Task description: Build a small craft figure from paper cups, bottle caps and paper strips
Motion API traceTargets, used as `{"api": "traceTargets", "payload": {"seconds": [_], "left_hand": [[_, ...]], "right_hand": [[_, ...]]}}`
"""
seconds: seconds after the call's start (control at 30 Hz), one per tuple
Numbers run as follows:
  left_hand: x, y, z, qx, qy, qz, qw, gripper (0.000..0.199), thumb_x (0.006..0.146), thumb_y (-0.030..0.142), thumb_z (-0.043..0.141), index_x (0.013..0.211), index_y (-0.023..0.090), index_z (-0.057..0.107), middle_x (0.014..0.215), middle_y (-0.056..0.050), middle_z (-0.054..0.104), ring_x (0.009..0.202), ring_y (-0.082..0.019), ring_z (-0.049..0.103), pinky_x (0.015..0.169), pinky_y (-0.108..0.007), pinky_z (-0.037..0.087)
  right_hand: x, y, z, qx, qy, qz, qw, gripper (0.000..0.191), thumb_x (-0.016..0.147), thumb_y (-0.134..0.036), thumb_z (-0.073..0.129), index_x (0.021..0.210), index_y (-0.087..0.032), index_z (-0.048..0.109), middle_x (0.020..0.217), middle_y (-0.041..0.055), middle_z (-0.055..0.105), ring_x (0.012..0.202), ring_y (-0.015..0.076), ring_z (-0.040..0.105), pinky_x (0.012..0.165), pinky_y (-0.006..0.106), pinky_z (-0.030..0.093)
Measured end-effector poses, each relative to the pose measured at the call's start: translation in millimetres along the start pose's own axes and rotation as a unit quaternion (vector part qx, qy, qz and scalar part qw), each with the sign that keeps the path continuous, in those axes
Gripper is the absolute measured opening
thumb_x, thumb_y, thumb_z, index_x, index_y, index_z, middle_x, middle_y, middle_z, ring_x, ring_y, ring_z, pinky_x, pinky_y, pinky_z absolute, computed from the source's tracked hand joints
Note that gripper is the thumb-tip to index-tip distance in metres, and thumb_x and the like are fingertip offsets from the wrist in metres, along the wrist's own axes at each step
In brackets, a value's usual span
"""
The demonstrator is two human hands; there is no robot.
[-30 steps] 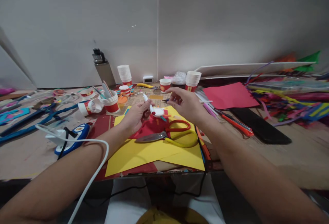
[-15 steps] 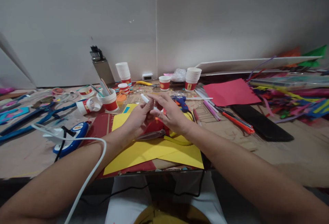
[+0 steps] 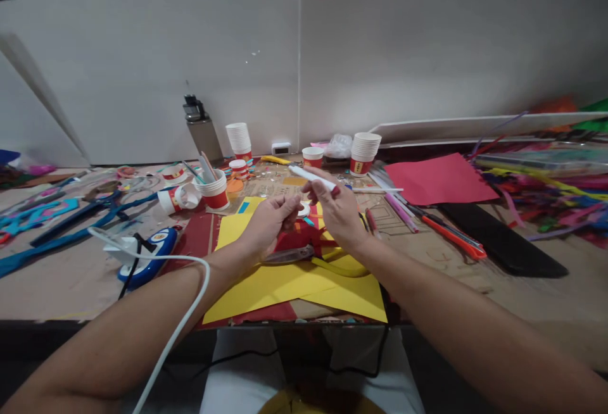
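Observation:
In my right hand is a slim white pen-like stick with a dark reddish end, gripped between thumb and fingers and slanting up to the left. My left hand is beside it, fingertips pinched together; whatever they hold, if anything, is hidden. A small white round piece shows between the hands, over red material. Beneath lie yellow paper sheets, with scissors and a yellow-handled tool on top.
Paper cups with sticks stand left of the hands, and stacked cups behind. A red sheet, a red utility knife and a black phone-like slab lie right. A white cable crosses my left forearm.
The white stick has gone from between both hands into my right hand alone, and the hands have drawn apart. The whole view has shifted slightly.

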State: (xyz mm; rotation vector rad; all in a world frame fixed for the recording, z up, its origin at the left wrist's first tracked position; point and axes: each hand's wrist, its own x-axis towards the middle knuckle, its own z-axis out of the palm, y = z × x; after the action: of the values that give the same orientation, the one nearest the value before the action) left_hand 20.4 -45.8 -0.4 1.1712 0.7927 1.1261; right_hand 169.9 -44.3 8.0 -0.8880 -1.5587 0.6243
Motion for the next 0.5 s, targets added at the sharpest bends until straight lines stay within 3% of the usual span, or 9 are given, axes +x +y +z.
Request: {"api": "traceTargets", "payload": {"seconds": [0.07, 0.17, 0.23, 0.37, 0.5], "left_hand": [[4.0, 2.0, -8.6, 0.12, 0.038, 0.054, 0.991, 0.039, 0.076, 0.051, 0.067, 0.067, 0.014, 0.06, 0.054, 0.004, 0.046, 0.05, -0.007, 0.036, 0.049, -0.021, 0.027], [15.0, 5.2, -27.1, 0.297, 0.105, 0.146, 0.938, 0.032, 0.08, 0.042, 0.064, 0.062, 0.016, 0.06, 0.058, 0.001, 0.052, 0.058, -0.01, 0.042, 0.057, -0.023, 0.031], [24.3, 4.8, -40.6, 0.369, 0.128, 0.161, 0.907, 0.027, 0.079, 0.038, 0.064, 0.062, 0.017, 0.062, 0.06, 0.0, 0.056, 0.06, -0.013, 0.045, 0.059, -0.025, 0.03], [38.6, -1.8, -59.5, 0.436, 0.111, 0.143, 0.881, 0.023, 0.079, 0.036, 0.062, 0.066, 0.017, 0.068, 0.064, -0.002, 0.061, 0.061, -0.015, 0.046, 0.061, -0.026, 0.03], [39.9, -5.4, -59.9, 0.496, 0.068, 0.157, 0.852, 0.027, 0.083, 0.039, 0.058, 0.075, 0.018, 0.073, 0.07, -0.006, 0.065, 0.069, -0.018, 0.05, 0.068, -0.027, 0.034]], "right_hand": [[3.7, 3.2, -4.3, 0.01, 0.023, 0.029, 0.999, 0.051, 0.091, -0.057, 0.044, 0.125, -0.023, 0.061, 0.085, 0.0039, 0.067, 0.074, 0.0148, 0.059, 0.073, 0.03, 0.048], [7.5, 11.5, -8.5, -0.013, 0.013, 0.059, 0.998, 0.052, 0.09, -0.056, 0.048, 0.124, -0.019, 0.061, 0.086, 0.0058, 0.068, 0.079, 0.0161, 0.062, 0.076, 0.031, 0.049], [8.1, 15.9, -10.0, -0.041, -0.004, 0.065, 0.997, 0.051, 0.09, -0.055, 0.049, 0.123, -0.018, 0.061, 0.089, 0.0073, 0.069, 0.082, 0.0176, 0.064, 0.077, 0.032, 0.049], [5.4, 15.5, -10.8, -0.123, -0.029, 0.051, 0.991, 0.045, 0.093, -0.05, 0.045, 0.126, -0.022, 0.059, 0.096, 0.0076, 0.071, 0.084, 0.0192, 0.066, 0.077, 0.033, 0.049], [1.6, 8.2, -9.7, -0.258, -0.058, 0.059, 0.963, 0.039, 0.095, -0.042, 0.043, 0.125, -0.023, 0.058, 0.097, 0.0079, 0.073, 0.082, 0.0212, 0.066, 0.072, 0.031, 0.046]]}}
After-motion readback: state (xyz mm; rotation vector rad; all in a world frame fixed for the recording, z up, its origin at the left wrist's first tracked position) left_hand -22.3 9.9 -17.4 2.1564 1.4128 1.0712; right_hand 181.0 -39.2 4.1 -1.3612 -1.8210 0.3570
